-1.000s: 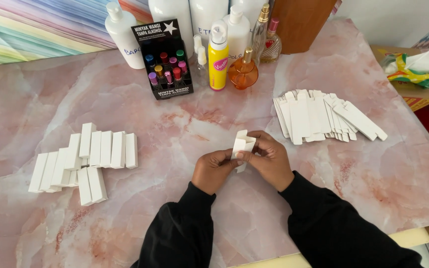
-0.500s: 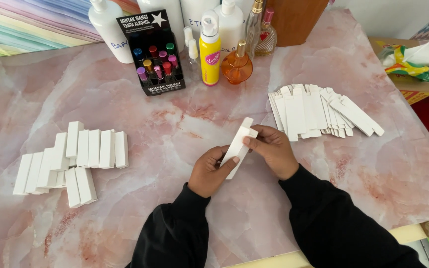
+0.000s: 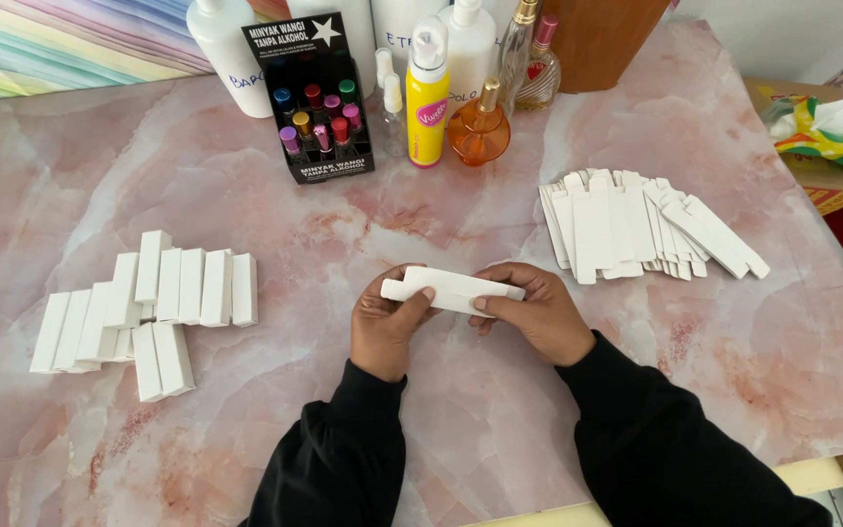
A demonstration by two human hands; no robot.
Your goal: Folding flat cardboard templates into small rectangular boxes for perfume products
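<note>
Small white carton (image 3: 451,289) level between left hand (image 3: 387,327) and right hand (image 3: 529,312), both clamped on it.

One white carton (image 3: 453,289) in hand, one black display box (image 3: 312,98), one orange bottle (image 3: 479,127), one yellow bottle (image 3: 427,102)

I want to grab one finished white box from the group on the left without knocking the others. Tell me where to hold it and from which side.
Take the rightmost box of the upper row. Come from above and the right, grip across its long side faces near the middle. Its right side faces bare table, while its left side touches the next box, so ease it rightward first.
</note>
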